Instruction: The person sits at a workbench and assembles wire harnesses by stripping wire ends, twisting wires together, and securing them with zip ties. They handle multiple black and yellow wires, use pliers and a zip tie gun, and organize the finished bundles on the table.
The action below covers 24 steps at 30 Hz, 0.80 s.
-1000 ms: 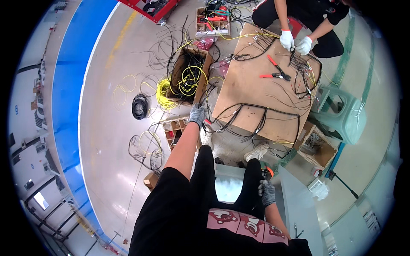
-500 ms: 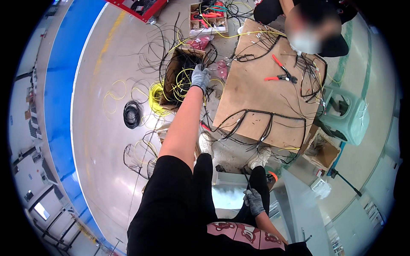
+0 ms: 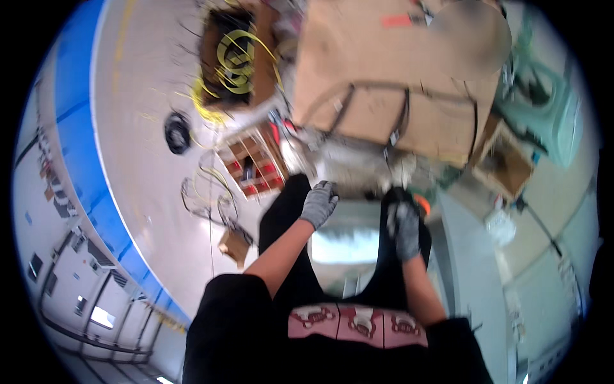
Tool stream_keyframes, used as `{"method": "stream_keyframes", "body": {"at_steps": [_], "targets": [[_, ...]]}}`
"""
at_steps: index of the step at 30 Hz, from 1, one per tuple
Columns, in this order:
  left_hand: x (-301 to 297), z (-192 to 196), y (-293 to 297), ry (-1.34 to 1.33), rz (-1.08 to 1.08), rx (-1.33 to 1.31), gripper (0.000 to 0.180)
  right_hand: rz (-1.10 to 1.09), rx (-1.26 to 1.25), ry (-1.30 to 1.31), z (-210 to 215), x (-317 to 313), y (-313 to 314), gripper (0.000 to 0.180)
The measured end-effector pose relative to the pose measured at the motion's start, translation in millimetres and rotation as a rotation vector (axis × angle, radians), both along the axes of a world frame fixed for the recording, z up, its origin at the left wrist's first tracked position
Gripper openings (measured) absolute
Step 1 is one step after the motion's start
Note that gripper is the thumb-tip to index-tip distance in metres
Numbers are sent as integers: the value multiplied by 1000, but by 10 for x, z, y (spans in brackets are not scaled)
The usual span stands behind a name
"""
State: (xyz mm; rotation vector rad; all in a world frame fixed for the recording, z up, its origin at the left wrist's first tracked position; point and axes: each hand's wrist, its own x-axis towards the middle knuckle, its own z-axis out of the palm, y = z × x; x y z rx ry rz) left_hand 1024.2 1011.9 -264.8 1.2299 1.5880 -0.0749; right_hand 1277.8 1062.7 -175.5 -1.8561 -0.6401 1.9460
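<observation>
My left hand [image 3: 319,203], in a grey glove, is above my left thigh with its fingers curled in; what they hold, if anything, is hidden. Over my right thigh is my gloved right hand [image 3: 404,232], smeared by motion, so its fingers cannot be read. Ahead of both hands, a black wire harness [image 3: 405,109] lies along the near part of a brown board [image 3: 384,51]. A cardboard box [image 3: 263,77] at the far left holds black cables and a yellow cable coil [image 3: 236,61]. Nearer my left hand stands a divided wooden box [image 3: 274,144] with red items inside.
On the floor at left are a black cable coil [image 3: 177,133], loose wires [image 3: 208,192] and a small carton [image 3: 235,248]. To the right stand an open box [image 3: 511,185] and a pale green stool [image 3: 566,121]. Another person [image 3: 470,38] is at the board's far right.
My left hand has come back from the cable box to above my lap. My right hand has moved up and forward. The view has shifted, and the divided box shows more fully.
</observation>
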Motion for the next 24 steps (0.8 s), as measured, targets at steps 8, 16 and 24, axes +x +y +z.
{"method": "stream_keyframes", "body": {"at_steps": [8, 16, 24], "targets": [[857, -1381, -1092, -46, -680, -494, 91, -248, 130, 49, -835, 604, 495, 28], [1256, -2575, -1674, -127, -581, -640, 85, -71, 206, -40, -1085, 562, 751, 41], [1337, -3119, -1700, -131, -883, -522, 75, -94, 232, 28, -974, 523, 1007, 42]]}}
